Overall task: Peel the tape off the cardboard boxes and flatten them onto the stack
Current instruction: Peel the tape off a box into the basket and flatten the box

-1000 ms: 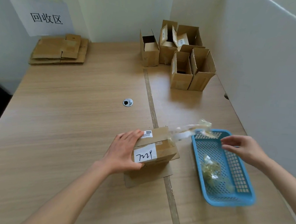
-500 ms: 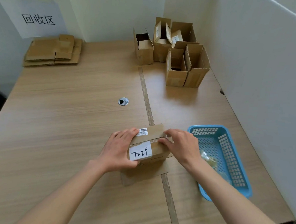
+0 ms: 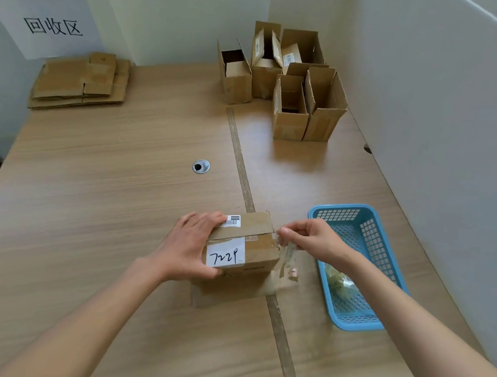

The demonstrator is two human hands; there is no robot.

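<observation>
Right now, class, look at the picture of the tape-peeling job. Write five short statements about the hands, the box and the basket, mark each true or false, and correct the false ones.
1. The left hand holds the box steady. True.
2. The right hand pinches clear tape at the box's right end. True.
3. The blue basket sits left of the box. False: it sits to the right.
4. The flattened stack lies at the table's far left corner. True.
5. The open boxes at the back lie flat. False: they stand upright.
</observation>
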